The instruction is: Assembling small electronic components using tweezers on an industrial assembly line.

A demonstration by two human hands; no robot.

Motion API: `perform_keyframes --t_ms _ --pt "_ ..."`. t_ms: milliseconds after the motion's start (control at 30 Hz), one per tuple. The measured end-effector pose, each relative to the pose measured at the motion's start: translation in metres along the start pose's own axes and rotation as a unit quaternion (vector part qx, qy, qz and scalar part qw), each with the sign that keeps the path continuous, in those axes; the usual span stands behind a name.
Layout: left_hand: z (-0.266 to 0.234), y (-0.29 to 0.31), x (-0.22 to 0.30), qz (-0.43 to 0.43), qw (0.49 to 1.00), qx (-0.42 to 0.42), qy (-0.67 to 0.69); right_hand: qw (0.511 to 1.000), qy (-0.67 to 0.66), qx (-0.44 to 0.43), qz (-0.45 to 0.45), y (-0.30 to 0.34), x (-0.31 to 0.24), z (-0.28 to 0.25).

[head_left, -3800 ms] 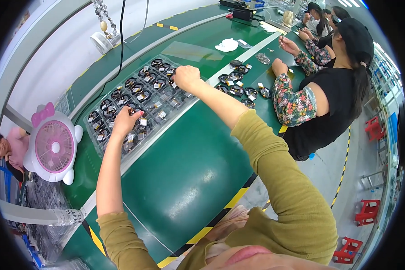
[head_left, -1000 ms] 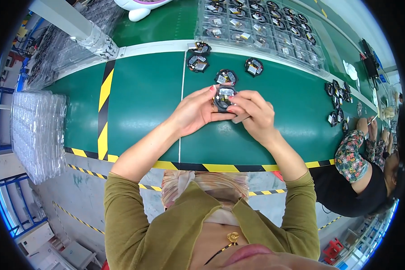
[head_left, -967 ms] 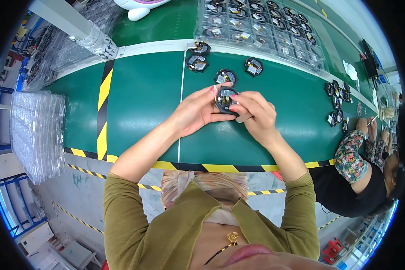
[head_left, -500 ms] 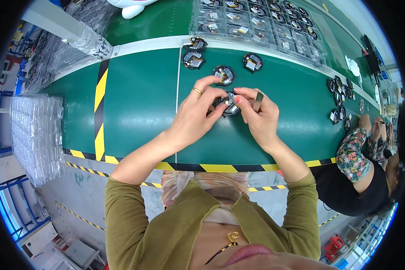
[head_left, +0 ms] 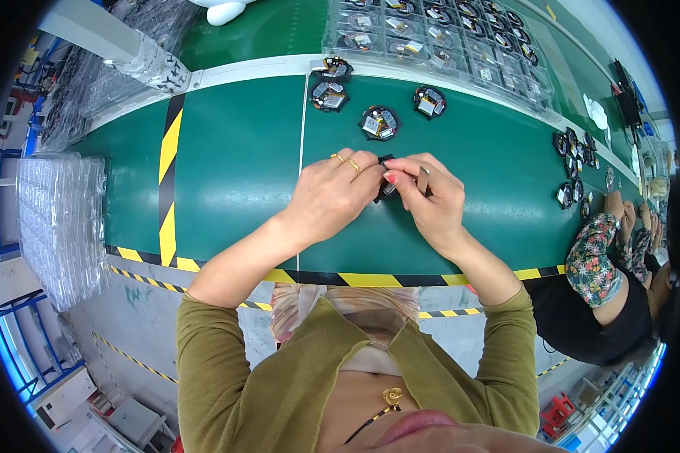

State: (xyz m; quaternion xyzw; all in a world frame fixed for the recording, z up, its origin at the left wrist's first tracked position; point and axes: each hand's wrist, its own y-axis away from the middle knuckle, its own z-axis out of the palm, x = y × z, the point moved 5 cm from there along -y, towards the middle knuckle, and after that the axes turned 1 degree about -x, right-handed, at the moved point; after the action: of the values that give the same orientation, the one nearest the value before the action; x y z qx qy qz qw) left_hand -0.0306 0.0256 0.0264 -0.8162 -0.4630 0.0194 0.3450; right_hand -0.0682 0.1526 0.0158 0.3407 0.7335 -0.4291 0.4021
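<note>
A small round black electronic module (head_left: 387, 189) is on the green table in front of me, largely covered by my fingers. My left hand (head_left: 338, 190) has its fingers closed on the module's left side. From the right, my right hand (head_left: 437, 198) pinches over the same module. A flat metal strip, looking like the back end of tweezers (head_left: 424, 181), sticks up out of that hand; the working tip is hidden. Just beyond my hands lies another round module (head_left: 379, 123), with white and grey parts on its face.
Farther back lie more modules (head_left: 429, 102) and an overlapping pair (head_left: 329, 96). Clear plastic trays (head_left: 438, 57) filled with modules stand behind a white rail. Stacked empty trays (head_left: 60, 226) are at left. To the right, a co-worker's sleeve (head_left: 595, 257) is near a module cluster (head_left: 574, 155).
My left fingers have drawn down from beside the farther module and curled over the one I hold. My right hand stays pinched at it, its metal strip tilted slightly differently.
</note>
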Motion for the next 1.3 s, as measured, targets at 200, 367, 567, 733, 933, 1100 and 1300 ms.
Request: perform_keyframes --t_ms 200,367,567,733,933,1100,1300 --pt "0.002 0.004 -0.026 -0.241 0.934 0.041 0.259 0.999 -0.027 0.019 -0.013 0.001 0.001 -0.003" --pt "0.025 0.02 -0.043 -0.52 0.605 -0.037 0.602 0.998 -0.057 0.029 -0.013 0.0 0.005 -0.006" --pt "0.021 0.009 -0.018 -0.448 0.636 -0.096 0.621 0.992 0.061 0.016 -0.109 -0.001 -0.005 -0.006" --pt "0.027 0.015 -0.029 -0.451 0.661 -0.12 0.588 0.974 0.121 0.014 -0.191 0.0 -0.013 -0.006" --pt "0.025 0.014 -0.027 -0.492 0.571 -0.101 0.65 0.991 0.082 0.035 -0.104 -0.005 -0.001 -0.007" --pt "0.025 0.015 -0.026 -0.518 0.534 -0.113 0.659 0.982 0.116 0.028 -0.143 -0.004 -0.004 -0.005" --pt "0.02 0.014 -0.026 -0.454 0.657 -0.187 0.573 0.952 0.175 0.042 -0.247 -0.002 -0.017 -0.008"
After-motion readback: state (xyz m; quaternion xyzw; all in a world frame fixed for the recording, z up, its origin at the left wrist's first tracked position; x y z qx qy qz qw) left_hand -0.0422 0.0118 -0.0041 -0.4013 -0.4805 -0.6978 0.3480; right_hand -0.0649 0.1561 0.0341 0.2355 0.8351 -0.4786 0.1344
